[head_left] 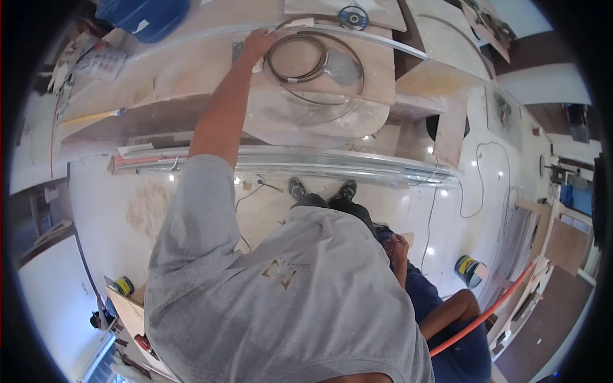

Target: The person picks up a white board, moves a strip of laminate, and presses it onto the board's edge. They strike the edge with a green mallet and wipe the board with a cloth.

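My left hand [260, 43] reaches far forward over the work surface, its fingers closed at the left side of a coil of brown cable [295, 79]. One loose loop of the coil runs up to the fingers; the grip itself is small and partly hidden. A light band ties the coil at its lower side. Under it lies a pale wooden board [377, 70], and a long metal strip [389, 42] crosses just behind. My right hand [398, 246] hangs low by my side with fingers curled, close to dark blue cloth. Whether it holds anything is hidden.
Metal profiles [306, 165] lie along the bench foot. A blue barrel [143, 18] stands at upper left, a round disc [353, 18] at the top. A co-worker in navy [460, 348] is close on my right, near an orange hose [482, 314]. Cables [479, 191] and a bucket [468, 270] occupy the floor.
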Demonstrator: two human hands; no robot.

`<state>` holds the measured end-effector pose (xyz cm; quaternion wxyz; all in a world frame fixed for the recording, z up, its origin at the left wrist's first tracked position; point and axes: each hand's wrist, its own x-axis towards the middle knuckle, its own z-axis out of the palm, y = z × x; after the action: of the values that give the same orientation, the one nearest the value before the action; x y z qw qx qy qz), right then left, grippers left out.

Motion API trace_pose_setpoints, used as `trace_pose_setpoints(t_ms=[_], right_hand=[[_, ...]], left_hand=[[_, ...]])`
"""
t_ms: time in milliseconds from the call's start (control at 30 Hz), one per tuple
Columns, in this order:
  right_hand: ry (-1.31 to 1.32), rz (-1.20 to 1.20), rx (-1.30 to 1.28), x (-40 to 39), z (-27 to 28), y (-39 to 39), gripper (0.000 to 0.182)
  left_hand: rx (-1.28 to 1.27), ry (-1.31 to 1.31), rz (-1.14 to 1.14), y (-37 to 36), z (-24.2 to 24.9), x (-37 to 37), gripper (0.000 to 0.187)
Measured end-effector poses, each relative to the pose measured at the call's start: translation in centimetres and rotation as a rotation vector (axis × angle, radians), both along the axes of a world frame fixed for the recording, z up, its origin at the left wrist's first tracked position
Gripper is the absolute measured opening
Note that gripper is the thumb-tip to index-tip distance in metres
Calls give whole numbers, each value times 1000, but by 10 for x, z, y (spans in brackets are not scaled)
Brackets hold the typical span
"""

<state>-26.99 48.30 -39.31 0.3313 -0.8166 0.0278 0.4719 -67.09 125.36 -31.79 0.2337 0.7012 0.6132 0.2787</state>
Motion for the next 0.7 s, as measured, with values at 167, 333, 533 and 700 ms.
trace_pose_setpoints(t_ms=[167,333,533,700], right_hand=[[-82,9,63,2,-44,-51,33],[-135,95,-113,-17,-8,-60,35],[-211,222,-110,-19,-3,-65,30],[-174,165,-67,-9,-24,-63,27]], left_hand=[[-126,17,-62,17,4,-6,48],[-371,-386,-142,23,16,-23,31],[-428,-594,-165,-4,104,-42,37],[-367,-946,-224,-69,189,-49,45]])
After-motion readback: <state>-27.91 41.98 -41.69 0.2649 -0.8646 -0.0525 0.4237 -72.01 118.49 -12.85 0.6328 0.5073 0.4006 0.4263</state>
